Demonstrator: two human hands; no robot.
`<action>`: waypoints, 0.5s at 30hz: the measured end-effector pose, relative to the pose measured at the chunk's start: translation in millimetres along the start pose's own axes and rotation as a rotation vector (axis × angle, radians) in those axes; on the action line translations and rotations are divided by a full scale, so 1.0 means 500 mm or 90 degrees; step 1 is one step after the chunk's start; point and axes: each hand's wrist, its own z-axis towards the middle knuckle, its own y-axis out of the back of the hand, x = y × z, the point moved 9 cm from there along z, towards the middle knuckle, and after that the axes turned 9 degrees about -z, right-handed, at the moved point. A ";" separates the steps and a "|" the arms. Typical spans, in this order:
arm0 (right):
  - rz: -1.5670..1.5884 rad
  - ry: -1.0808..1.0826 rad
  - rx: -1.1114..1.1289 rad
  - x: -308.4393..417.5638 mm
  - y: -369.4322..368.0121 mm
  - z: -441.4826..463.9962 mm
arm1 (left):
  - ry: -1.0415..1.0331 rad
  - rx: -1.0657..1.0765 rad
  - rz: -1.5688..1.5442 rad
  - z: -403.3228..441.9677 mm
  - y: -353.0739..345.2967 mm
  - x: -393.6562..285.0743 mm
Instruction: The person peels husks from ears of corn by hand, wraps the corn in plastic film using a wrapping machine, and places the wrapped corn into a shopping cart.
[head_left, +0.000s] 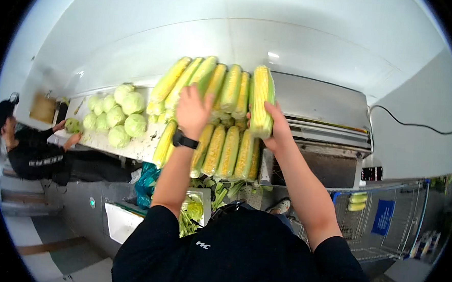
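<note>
In my right hand (278, 126) is a wrapped pack of corn (261, 102), held upright by its lower part at the right end of the corn pile. My left hand (193, 110), with a dark watch on the wrist, lies over the left part of the pile with its fingers apart; it holds nothing that I can make out. Behind it the upper row of wrapped corn (231, 87) leans towards the wall. A lower row of corn packs (229, 150) lies along the front edge of the counter.
Pale green cabbages (116, 116) are heaped on the white counter (146, 146). Farther left, a person in black (36, 154) holds a green vegetable. A metal appliance (320, 102) stands right of the corn. Below are a wire cart (357, 227), a blue-green bag (147, 185) and a crate of leaves.
</note>
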 end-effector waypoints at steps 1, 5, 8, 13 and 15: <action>-0.010 0.019 0.005 0.015 0.003 -0.039 | 0.013 0.138 0.080 0.019 -0.045 0.033; -0.048 0.063 -0.003 0.055 0.043 -0.168 | 0.073 0.324 0.137 0.079 -0.126 0.072; -0.028 0.107 -0.053 0.076 0.121 -0.264 | 0.053 0.370 0.132 0.105 -0.161 0.088; 0.272 0.227 -0.102 0.075 0.285 -0.481 | 0.025 0.567 0.010 0.168 -0.258 0.194; 0.276 0.289 -0.165 0.083 0.362 -0.571 | 0.232 0.595 -0.325 0.182 -0.208 0.240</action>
